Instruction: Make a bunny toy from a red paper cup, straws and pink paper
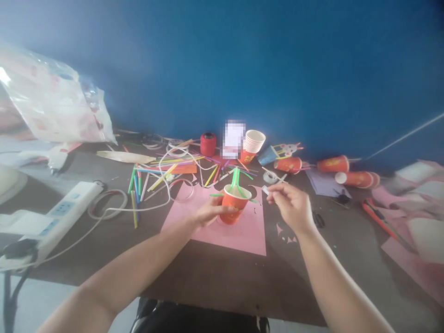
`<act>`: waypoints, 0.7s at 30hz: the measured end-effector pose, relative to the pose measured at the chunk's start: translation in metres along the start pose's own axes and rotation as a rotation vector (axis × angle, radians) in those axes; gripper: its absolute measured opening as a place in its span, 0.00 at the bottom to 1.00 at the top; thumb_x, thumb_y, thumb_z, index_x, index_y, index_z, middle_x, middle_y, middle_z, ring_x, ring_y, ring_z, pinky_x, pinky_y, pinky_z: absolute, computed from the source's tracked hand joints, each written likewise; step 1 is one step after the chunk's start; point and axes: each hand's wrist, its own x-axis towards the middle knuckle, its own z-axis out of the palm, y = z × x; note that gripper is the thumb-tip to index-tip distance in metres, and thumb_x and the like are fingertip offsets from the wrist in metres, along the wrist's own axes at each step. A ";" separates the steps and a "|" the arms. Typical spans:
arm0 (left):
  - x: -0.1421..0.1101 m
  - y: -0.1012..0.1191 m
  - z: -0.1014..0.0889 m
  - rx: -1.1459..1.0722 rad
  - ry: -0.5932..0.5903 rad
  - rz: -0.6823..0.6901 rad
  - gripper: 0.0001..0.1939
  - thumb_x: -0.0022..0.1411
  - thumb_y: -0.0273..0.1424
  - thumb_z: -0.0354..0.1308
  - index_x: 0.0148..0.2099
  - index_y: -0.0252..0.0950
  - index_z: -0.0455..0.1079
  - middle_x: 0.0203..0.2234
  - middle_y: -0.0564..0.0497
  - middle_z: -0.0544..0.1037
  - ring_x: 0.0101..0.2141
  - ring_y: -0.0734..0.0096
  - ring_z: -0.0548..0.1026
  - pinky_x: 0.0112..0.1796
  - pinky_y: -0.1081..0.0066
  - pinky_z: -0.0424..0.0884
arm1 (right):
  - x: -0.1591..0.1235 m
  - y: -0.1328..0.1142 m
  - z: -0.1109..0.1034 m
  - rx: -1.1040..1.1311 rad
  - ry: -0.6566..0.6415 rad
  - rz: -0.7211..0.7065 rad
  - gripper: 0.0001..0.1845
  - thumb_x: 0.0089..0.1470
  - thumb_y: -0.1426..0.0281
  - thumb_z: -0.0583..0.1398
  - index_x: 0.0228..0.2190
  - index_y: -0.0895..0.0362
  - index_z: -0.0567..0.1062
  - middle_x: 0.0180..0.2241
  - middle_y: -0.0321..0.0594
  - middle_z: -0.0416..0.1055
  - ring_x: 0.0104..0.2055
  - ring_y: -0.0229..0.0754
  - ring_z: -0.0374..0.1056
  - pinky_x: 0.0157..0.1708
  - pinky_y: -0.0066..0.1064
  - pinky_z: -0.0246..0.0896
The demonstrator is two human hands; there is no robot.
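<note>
My left hand [211, 212] is wrapped round an orange-red paper cup [229, 217] that stands upright over a pink sheet of paper [239, 243]. Green drinking straws [236, 180] rise from inside the cup, and short green ends stick out at its sides. To the right of the cup, my right hand [291, 203] pinches a small white piece [265, 190] between thumb and fingertips. Whether that piece is tape or paper I cannot tell. Just behind it lies a roll of white tape [269, 177]. Small pink scraps [291, 239] are scattered below my right hand.
Loose coloured straws [138, 182] and a white cable [132, 208] spread over the left. A power strip [64, 212] and glue gun [60, 155] are farther left. Behind stand stacked cups [255, 141] and red thread [208, 144]. Lying cups [333, 163] and a red cutter [385, 222] are right.
</note>
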 end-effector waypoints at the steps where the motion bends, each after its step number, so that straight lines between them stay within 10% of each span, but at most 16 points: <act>1: -0.002 0.001 0.001 0.033 -0.017 -0.003 0.22 0.49 0.29 0.65 0.48 0.32 0.69 0.37 0.44 0.76 0.37 0.63 0.74 0.39 0.66 0.68 | 0.009 -0.002 0.000 0.092 0.044 0.032 0.08 0.53 0.69 0.56 0.34 0.56 0.74 0.25 0.36 0.72 0.27 0.38 0.69 0.30 0.31 0.65; 10: -0.003 0.000 -0.002 0.219 -0.114 0.083 0.33 0.50 0.30 0.64 0.58 0.40 0.61 0.51 0.44 0.70 0.49 0.56 0.68 0.46 0.60 0.65 | 0.045 -0.011 0.042 0.433 -0.451 0.235 0.14 0.49 0.63 0.62 0.37 0.57 0.75 0.31 0.37 0.72 0.32 0.37 0.67 0.34 0.30 0.61; 21: -0.005 0.002 -0.004 0.217 -0.084 0.001 0.34 0.50 0.31 0.64 0.59 0.39 0.58 0.49 0.44 0.71 0.47 0.57 0.70 0.46 0.60 0.66 | 0.032 -0.027 0.035 0.124 -0.441 -0.026 0.03 0.48 0.70 0.61 0.28 0.56 0.70 0.26 0.32 0.66 0.28 0.35 0.60 0.31 0.28 0.55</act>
